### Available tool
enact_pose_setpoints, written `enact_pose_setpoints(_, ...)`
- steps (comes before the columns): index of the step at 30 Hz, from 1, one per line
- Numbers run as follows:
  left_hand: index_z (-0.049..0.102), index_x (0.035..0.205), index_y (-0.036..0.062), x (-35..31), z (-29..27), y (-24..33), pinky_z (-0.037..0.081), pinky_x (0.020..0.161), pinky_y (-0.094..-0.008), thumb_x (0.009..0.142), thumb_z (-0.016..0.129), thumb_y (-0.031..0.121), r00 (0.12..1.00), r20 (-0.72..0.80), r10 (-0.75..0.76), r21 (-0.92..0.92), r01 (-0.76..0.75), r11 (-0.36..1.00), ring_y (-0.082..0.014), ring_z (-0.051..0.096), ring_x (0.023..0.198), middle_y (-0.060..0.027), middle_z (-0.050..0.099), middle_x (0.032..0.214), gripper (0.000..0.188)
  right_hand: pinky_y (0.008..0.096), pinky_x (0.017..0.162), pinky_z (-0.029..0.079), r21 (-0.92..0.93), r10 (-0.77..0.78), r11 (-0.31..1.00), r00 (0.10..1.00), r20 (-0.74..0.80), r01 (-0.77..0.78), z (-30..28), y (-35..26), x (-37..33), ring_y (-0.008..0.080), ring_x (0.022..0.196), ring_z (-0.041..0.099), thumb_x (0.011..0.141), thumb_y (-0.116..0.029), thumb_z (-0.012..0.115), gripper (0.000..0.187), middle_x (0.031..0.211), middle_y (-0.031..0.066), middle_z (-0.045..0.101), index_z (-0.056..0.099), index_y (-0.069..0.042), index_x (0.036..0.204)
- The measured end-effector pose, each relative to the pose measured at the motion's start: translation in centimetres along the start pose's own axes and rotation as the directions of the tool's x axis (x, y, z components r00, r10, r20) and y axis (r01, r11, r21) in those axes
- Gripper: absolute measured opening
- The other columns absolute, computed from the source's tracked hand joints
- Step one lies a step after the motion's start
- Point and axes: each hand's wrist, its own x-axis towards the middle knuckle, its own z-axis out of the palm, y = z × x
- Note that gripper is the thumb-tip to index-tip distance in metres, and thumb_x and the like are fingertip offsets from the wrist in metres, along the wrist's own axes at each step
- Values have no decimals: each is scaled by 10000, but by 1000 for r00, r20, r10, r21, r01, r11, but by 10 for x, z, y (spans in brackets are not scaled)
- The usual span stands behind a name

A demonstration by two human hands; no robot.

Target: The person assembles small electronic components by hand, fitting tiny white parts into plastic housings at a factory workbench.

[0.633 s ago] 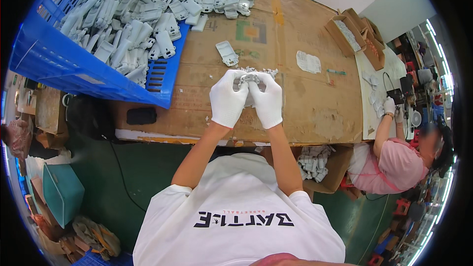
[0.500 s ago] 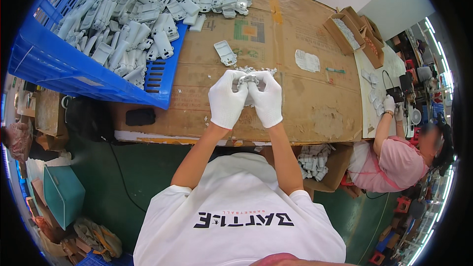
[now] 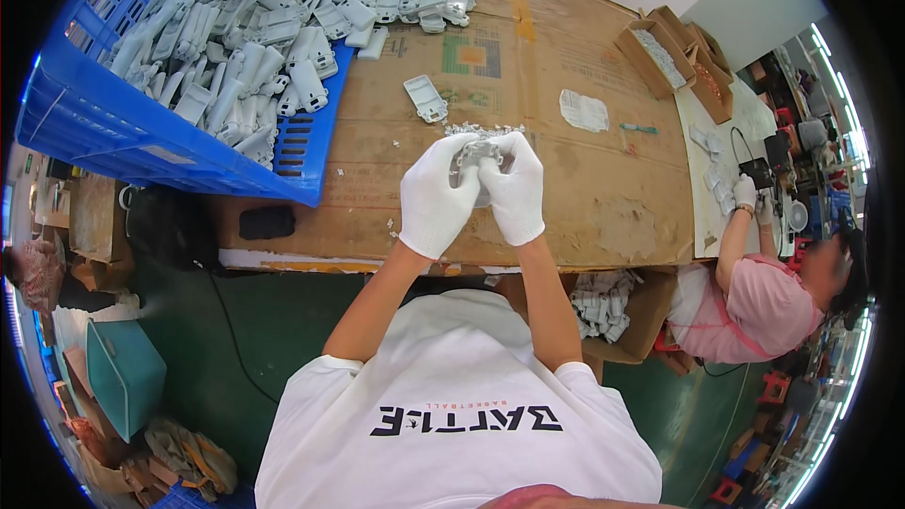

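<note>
Both my hands wear white knit gloves and meet over the cardboard-covered table. Between their fingers is a light grey plastic housing (image 3: 479,155), its upper end showing and much of the rest covered by the gloves. My left hand (image 3: 434,193) closes on its left side, and my right hand (image 3: 517,190) on its right, thumbs together on the near face. Just beyond the fingertips lies a small heap of tiny pale parts (image 3: 458,129). Another white plastic housing (image 3: 426,99) lies on the cardboard, hollow side up, beyond my left hand.
A blue crate (image 3: 179,162) at left spills many white housings (image 3: 306,85) onto the table. A black pouch (image 3: 267,222) lies near the front edge. Far right are small-parts boxes (image 3: 657,57), a paper scrap (image 3: 584,111) and a teal tool (image 3: 639,128). A co-worker (image 3: 745,306) sits at right.
The held housing has tilted, so more of its face shows between my thumbs. My hands stay in nearly the same place, both still gripping it.
</note>
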Motion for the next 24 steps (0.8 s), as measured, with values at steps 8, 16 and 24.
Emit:
enact_pose_setpoints(8,656,1176,62,-9,-1,8,540,741,-318,798,672,-46,999,7,-40,103,39,994,-230,684,840,-101,671,997,393,262,766,447,300,126,943,989,74,-143,7,-10,-4,72,826,496,868,-15,563,61,870,3,553,571,-34,926)
enact_pose_setpoints(16,662,1169,72,-10,-2,12,538,723,-305,805,666,-46,996,29,-89,108,86,991,-209,684,821,-93,651,937,382,248,748,446,428,193,878,977,96,-215,9,9,-3,67,814,498,854,7,553,68,857,-5,543,563,-39,903)
enact_pose_setpoints(24,671,1138,37,16,47,-27,528,889,-390,793,683,78,984,138,-115,-22,119,993,-343,661,1007,-165,680,1098,348,363,970,475,-338,-159,933,985,-69,127,-26,25,-24,270,1131,595,830,-22,659,395,1125,128,609,545,-27,1208)
